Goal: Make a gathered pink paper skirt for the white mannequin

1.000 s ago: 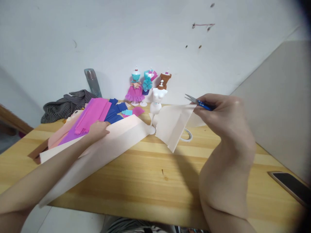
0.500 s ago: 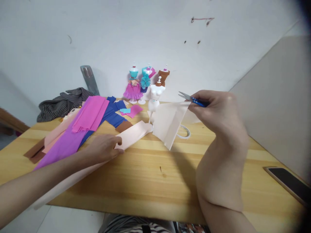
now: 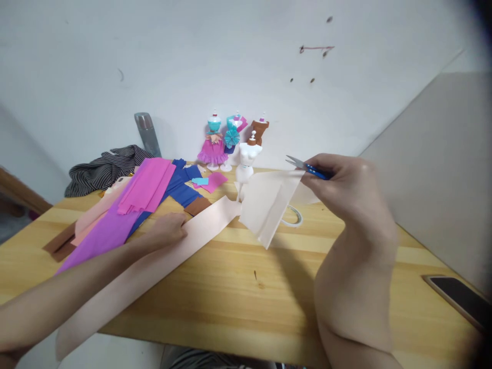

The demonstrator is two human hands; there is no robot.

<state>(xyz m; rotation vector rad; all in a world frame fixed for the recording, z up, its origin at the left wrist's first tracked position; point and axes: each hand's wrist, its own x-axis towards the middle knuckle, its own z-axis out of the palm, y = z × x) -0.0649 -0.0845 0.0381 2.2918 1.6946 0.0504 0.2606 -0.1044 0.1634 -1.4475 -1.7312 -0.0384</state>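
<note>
My left hand (image 3: 172, 228) is closed at the upper edge of a long pale pink crepe paper strip (image 3: 154, 277); its fingertips are hidden. The strip runs across the table and hangs over the front edge. Raised at the right, my right hand (image 3: 340, 179) holds small blue-handled scissors (image 3: 307, 166), blades pointing left. The same hand pinches the corner of a folded cream paper piece (image 3: 265, 202), which hangs down below it. Just behind that piece stands a white mini dress form (image 3: 248, 159) with a brown neck band, partly covered by the paper.
Dressed mini forms (image 3: 213, 146) stand by the wall. Left lie pink (image 3: 148, 184), purple (image 3: 103, 236) and blue papers (image 3: 179, 182), a striped cloth (image 3: 107, 169) and a bottle (image 3: 148, 134). A tape roll (image 3: 299, 221) sits behind the cream paper; a phone (image 3: 461, 297) lies at right.
My left hand has shifted slightly up and left, and more of the pale pink strip now shows, spread flatter. The right hand holds the scissors and cream paper much as before. The view has tilted slightly.
</note>
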